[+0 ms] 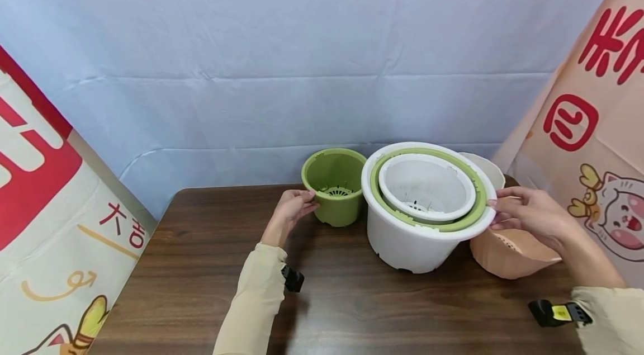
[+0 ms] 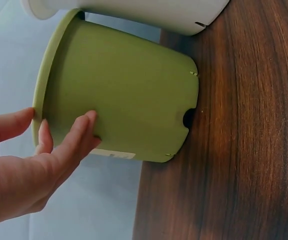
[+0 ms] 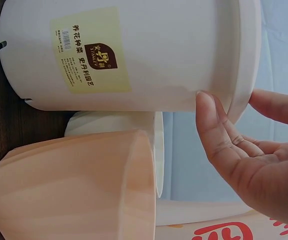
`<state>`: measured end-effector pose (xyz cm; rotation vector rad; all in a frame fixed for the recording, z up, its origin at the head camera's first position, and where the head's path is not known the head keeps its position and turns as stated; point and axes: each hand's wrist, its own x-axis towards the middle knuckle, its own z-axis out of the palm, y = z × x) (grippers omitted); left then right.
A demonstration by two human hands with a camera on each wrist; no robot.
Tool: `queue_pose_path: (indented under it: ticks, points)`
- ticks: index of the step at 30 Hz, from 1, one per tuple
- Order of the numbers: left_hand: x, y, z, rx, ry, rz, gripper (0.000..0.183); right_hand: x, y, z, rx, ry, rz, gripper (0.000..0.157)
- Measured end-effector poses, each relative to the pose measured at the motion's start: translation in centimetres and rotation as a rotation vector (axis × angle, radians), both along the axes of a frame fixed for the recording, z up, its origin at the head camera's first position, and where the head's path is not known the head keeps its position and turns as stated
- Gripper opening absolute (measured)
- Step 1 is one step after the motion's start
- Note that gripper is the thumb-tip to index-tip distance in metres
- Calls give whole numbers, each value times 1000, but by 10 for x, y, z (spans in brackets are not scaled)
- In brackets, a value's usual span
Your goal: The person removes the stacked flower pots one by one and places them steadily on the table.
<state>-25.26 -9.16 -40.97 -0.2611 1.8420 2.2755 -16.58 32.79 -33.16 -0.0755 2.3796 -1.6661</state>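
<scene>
My left hand (image 1: 292, 208) is at the near left side of a small green plastic flowerpot (image 2: 119, 90), with one fingertip on its rim and others against its outer wall, holding it by the lip. The pot stands upright on the table. To its right stands a large white flowerpot (image 1: 410, 246). Nested inside that are a green pot (image 1: 376, 184) and a smaller white pot (image 1: 425, 181) with a slotted bottom. At the large pot's right edge my right hand (image 1: 535, 215) holds the rim, one finger on the lip and another beneath it against the wall.
Right of the nested pots stands a peach-coloured pot (image 3: 74, 185) with a wavy rim; a cream pot (image 1: 485, 167) is behind it. The brown wooden table (image 1: 211, 265) backs onto a pale cloth (image 1: 282, 92). Printed banners (image 1: 563, 137) hang on both sides.
</scene>
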Motion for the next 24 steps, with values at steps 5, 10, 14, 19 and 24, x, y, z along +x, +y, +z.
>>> queue_pose_path:
  ticks: [5, 10, 14, 19, 24]
  points:
    - [0, 0, 0, 1, -1, -8, 15, -1, 0, 0, 0, -7, -3, 50]
    - [2, -1, 3, -60, 7, -15, 17, -1, -1, 2, 5, -21, -8, 51]
    - [4, 0, 8, -135, 11, -22, 22, -1, 0, 2, 1, -27, -8, 51]
    - [9, 1, 14, -213, 18, -35, 25, -1, 0, 1, 0, -21, -7, 50]
    - [12, 1, 18, -301, 20, -37, 25, 0, 0, 1, 11, -17, -11, 52]
